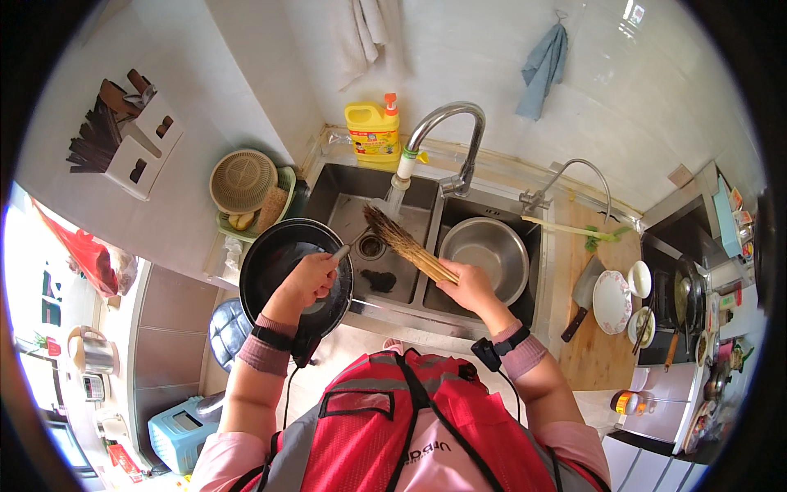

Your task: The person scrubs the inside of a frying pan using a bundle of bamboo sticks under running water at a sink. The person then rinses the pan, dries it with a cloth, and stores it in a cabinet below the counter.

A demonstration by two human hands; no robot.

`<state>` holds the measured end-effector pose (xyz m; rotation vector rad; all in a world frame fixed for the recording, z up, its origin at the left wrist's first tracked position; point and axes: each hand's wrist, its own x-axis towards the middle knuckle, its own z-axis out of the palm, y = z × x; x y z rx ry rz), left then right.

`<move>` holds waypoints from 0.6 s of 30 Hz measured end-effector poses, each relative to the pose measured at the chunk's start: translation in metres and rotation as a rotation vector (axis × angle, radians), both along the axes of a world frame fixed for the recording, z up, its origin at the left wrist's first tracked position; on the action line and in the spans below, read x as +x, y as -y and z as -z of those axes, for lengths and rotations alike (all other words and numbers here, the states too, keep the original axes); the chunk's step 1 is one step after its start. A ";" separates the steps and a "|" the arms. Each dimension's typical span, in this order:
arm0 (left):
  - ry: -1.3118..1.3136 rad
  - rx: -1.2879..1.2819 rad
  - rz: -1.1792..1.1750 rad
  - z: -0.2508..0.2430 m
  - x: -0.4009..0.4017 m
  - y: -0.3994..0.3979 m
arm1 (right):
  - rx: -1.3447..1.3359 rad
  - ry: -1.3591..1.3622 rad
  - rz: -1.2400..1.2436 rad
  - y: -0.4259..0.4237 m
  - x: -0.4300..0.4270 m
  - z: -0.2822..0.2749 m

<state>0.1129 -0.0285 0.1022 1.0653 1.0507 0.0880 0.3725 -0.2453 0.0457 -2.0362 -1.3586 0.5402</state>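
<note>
My left hand (307, 281) grips the pale handle of a thin metal utensil (343, 251), above a black frying pan (261, 270) at the left edge of the sink. The utensil's far end reaches under the running water, partly hidden behind the brush. My right hand (470, 288) holds a bamboo-strand pot brush (412, 246), its dark bristle end pointing up-left over the left basin (332, 203). Water runs from the curved faucet (476, 132) beside the bristles. A dark wet clump (378, 281) lies near the drain (371, 246).
A steel bowl (486, 255) sits in the right basin. Baskets (244, 181) and a yellow detergent jug (373, 138) stand left and behind. A cutting board (569, 344) at the right bears a cleaver (588, 283), a floral plate (612, 301) and a green onion (562, 228).
</note>
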 end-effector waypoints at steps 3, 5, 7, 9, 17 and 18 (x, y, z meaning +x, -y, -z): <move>-0.034 0.025 0.012 0.000 -0.003 -0.001 | -0.057 0.019 0.112 -0.008 0.002 0.003; -0.036 0.023 0.028 0.000 -0.007 0.000 | -0.035 0.029 0.119 -0.010 0.001 -0.002; -0.051 0.057 0.033 0.002 -0.007 0.006 | -0.087 0.127 0.014 -0.005 -0.007 -0.013; -0.062 0.066 0.055 0.002 -0.009 0.004 | -0.081 0.105 0.043 -0.009 -0.008 -0.009; -0.066 0.052 0.052 0.005 -0.011 0.005 | -0.063 0.126 0.057 -0.012 -0.016 -0.008; -0.061 0.062 0.074 0.004 -0.011 0.004 | -0.061 0.128 0.057 -0.014 -0.013 -0.005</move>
